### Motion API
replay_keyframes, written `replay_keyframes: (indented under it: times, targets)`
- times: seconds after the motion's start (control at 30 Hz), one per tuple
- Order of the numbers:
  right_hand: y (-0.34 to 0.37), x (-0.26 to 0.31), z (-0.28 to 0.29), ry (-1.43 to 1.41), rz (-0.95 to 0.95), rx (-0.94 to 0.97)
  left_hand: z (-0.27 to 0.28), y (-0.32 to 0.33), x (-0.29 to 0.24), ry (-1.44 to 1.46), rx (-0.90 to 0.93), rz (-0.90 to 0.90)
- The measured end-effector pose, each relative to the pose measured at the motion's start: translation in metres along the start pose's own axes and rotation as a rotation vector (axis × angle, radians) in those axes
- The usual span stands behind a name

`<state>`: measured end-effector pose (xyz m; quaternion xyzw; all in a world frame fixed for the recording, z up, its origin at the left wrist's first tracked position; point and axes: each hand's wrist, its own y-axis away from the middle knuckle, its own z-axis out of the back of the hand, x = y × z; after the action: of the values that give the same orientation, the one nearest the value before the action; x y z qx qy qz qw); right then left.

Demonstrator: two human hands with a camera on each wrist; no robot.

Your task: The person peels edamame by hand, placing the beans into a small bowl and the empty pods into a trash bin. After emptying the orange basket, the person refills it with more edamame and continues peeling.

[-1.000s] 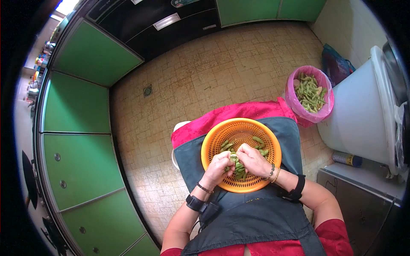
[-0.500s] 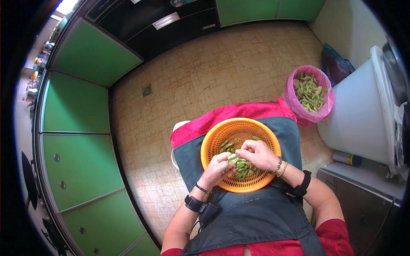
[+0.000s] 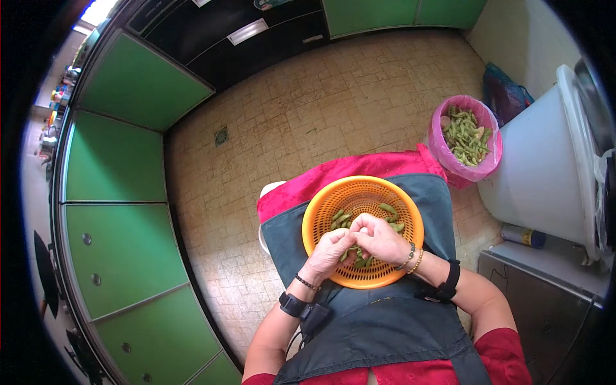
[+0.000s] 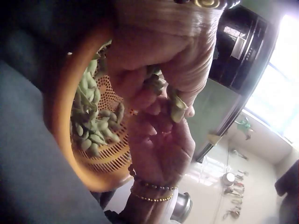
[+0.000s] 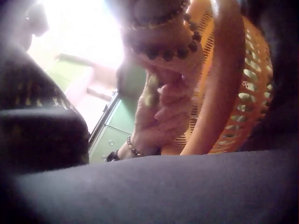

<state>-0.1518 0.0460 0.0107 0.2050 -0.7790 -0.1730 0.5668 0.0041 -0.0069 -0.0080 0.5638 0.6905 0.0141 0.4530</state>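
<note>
Over the orange colander [image 3: 309, 215] on the person's lap, both hands meet with fingertips together. The left hand [image 3: 328, 252] has curled fingers and grips green edamame pods; one pod [image 4: 177, 108] shows at its thumb in the left wrist view, with others tucked in its fingers. Against it the right hand [image 3: 384, 242] pinches at the same pod, its fingers curled; in the right wrist view a blurred pod [image 5: 152, 91] lies between the hands. Loose edamame pods [image 4: 96, 133] lie on the colander's slotted bottom, partly hidden under the hands in the head view.
A bin with a pink liner [image 3: 436, 138], holding many pods and scraps, stands on the tiled floor [image 3: 308, 96] ahead to the right. Beside it is a large white tub [image 3: 539, 167]. Green cabinets [image 3: 119, 256] line the left. A dark apron [image 3: 385, 327] covers the lap.
Half a second ago the right hand was slightly raised and apart, showing an edamame pod between the hands. Now it is back against the left hand, covering that pod.
</note>
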Motion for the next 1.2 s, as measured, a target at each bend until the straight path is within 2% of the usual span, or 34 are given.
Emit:
replay_keyframes:
  times: [0.23,0.33,0.43,0.63,0.77,0.9,0.93,1.0,1.03,1.07,1.13,1.2]
  targets:
    - [-0.002,-0.004,-0.002,-0.138,0.007,-0.071,-0.004,0.002,-0.003,0.015,0.028,-0.019]
    - [0.0,0.007,-0.001,-0.097,-0.024,-0.08,-0.003,0.003,-0.007,0.027,0.025,0.006]
    - [-0.004,0.005,0.004,-0.03,0.083,-0.176,-0.001,0.001,-0.005,0.022,-0.006,0.016]
    - [0.011,0.026,0.001,0.59,0.341,-0.304,-0.011,0.004,-0.011,0.065,-0.108,0.091]
    - [0.011,0.019,-0.004,0.711,0.609,-0.287,0.002,-0.004,0.003,0.058,-0.056,0.072]
    - [0.009,0.021,-0.007,0.758,0.684,-0.278,0.015,-0.008,0.008,0.08,0.057,0.053]
    - [0.011,0.025,-0.006,0.774,0.707,-0.307,0.012,-0.005,0.005,0.086,0.027,0.059]
    - [0.017,0.036,0.005,0.823,0.75,-0.374,0.0,-0.002,-0.003,0.104,-0.016,0.07]
    - [0.022,0.047,0.013,0.829,0.818,-0.426,-0.005,-0.003,-0.001,0.135,-0.148,0.078]
    - [0.029,0.059,0.026,0.881,0.846,-0.52,-0.005,-0.002,-0.005,0.085,-0.114,0.068]
    - [0.046,0.085,0.059,0.97,0.745,-0.79,0.002,-0.003,-0.003,0.141,-0.009,0.043]
    - [0.054,0.102,0.102,0.938,0.75,-1.055,-0.001,-0.003,-0.006,0.144,-0.001,0.033]
